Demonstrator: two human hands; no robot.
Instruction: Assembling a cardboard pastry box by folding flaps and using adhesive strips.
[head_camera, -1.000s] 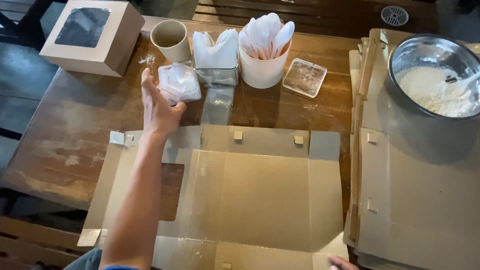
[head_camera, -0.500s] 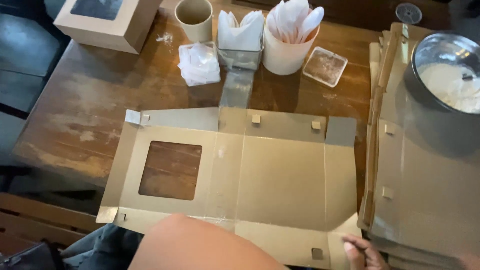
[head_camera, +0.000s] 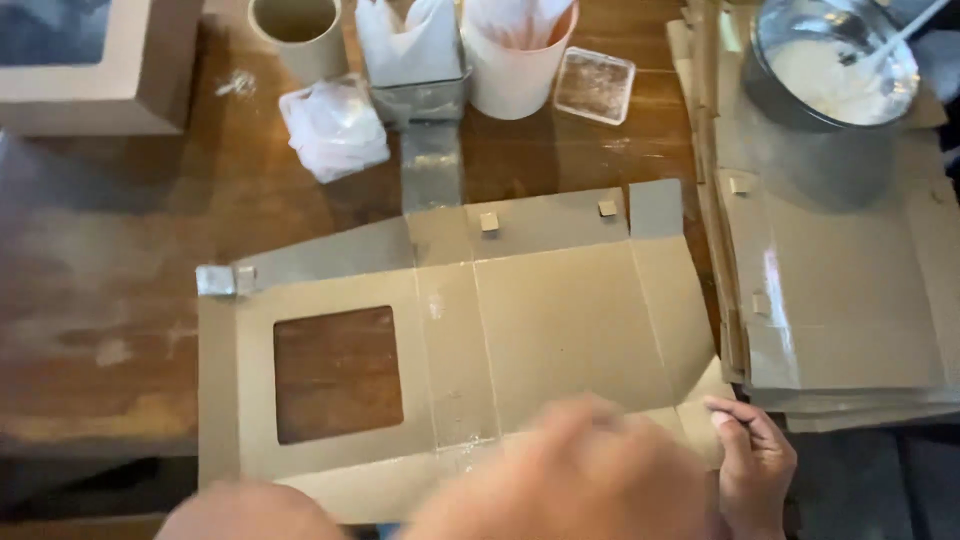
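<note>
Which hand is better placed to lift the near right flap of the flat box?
Probably the right hand: its fingers already rest on the near right corner of the flat box, beside the stack of blanks. The left hand is blurred over the box's near edge, further from that flap.

A dark brown wooden counter (head_camera: 130, 300) is filling most of the view, its planks running left to right. Its finish is wearing pale in patches along the left side, and soft light is glancing off the varnish near the top, where a faint white dusting is lying on the wood. Below the counter's near edge at the lower left, a second wooden board (head_camera: 70, 525) is showing, blurred. At the lower right, past the counter's edge, a dark grey floor (head_camera: 870, 490) is showing in shadow.
</note>
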